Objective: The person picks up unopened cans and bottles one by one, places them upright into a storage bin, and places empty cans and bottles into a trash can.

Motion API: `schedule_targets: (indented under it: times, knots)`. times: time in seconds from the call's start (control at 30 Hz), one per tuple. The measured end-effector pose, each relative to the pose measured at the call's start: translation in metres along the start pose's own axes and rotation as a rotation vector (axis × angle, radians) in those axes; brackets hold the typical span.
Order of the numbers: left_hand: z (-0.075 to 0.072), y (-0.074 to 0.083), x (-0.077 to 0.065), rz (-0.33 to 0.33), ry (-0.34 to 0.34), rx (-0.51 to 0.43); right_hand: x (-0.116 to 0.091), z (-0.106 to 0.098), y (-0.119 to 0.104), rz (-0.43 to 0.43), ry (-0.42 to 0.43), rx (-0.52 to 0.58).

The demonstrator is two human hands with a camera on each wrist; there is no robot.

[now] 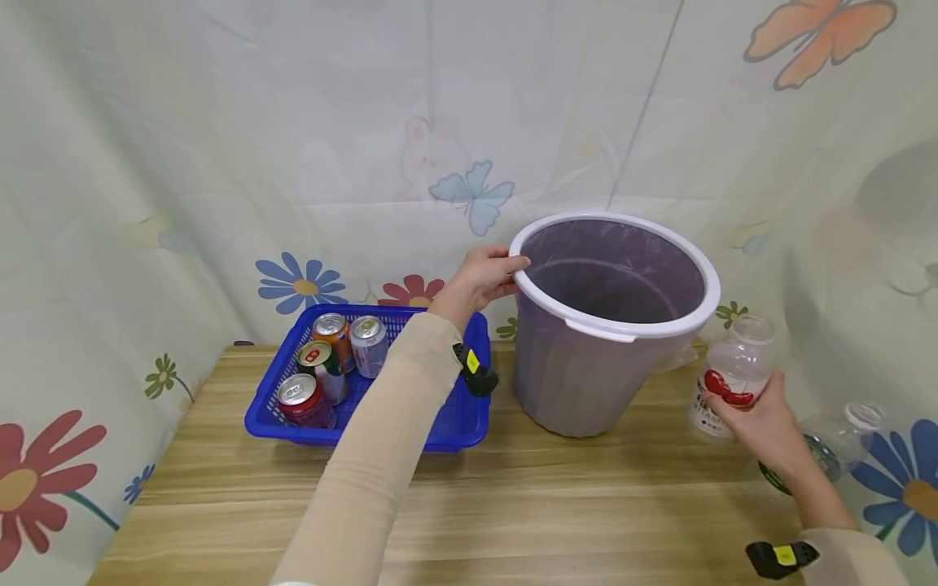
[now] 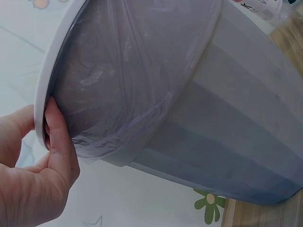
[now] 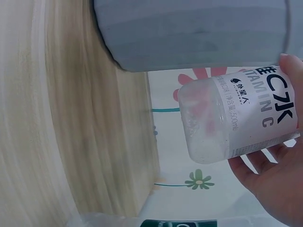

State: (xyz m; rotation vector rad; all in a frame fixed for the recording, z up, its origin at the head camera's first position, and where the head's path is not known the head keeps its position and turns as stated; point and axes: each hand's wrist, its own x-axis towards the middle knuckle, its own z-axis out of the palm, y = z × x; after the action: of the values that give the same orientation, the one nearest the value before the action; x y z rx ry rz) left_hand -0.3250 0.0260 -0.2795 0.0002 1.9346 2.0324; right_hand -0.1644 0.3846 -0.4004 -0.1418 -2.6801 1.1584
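A grey trash can [image 1: 579, 374] with a white rim and a thin plastic liner [image 2: 128, 71] stands on the table, tilted a little. My left hand [image 1: 485, 277] pinches the rim at its left side, thumb and fingers on either side of it. Right of the can, my right hand [image 1: 765, 423] grips a clear plastic bottle [image 3: 255, 111] with a white vitamin C label and red cherries, uncapped at the top. Beside that hand, a second clear bottle [image 1: 843, 439] with a green label leans at the table's right end.
Left of the can sits a blue plastic basket [image 1: 432, 446] with several drink cans, including a red can [image 1: 304, 403] and an orange can [image 1: 333, 334]. A flower-print curtain [image 1: 330, 163] hangs behind the wooden table [image 1: 513, 521].
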Motion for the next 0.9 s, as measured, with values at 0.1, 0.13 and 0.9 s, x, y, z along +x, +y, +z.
schedule_targets:
  times: [0.1,0.13,0.9]
  knots:
    - [0.000,0.000,0.000,0.001,-0.001,0.000,0.000,-0.002,-0.002,-0.012,0.003,-0.006]
    - [0.000,0.000,0.000,0.001,0.002,-0.001,0.000,-0.003,-0.003,-0.016,0.001,-0.004]
    - [0.000,0.000,0.000,-0.002,0.005,-0.005,0.009,-0.019,-0.014,-0.083,0.028,-0.019]
